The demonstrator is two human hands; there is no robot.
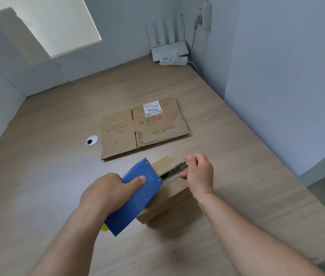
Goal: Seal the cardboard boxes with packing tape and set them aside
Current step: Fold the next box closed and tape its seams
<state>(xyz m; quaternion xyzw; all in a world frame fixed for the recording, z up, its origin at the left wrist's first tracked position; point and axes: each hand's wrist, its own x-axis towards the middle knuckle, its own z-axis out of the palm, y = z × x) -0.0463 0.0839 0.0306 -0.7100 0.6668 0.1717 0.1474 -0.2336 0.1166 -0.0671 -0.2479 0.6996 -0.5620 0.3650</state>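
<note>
Left hand (105, 194) wraps the blue tape dispenser (137, 196) at the small box's (165, 202) near-left corner. My right hand (197, 172) pinches the tape (178, 168) at its far edge. I'd keep it taut, centred over the open seam.

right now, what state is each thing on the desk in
small brown cardboard box: upright, top seam gapping, unsealed
blue plastic tape dispenser: resting on the box top, gripped by left hand
clear packing tape: drawn out, end pinched by right hand
flattened printed cardboard box: lying flat, unfolded
white router: antennas upright
</note>
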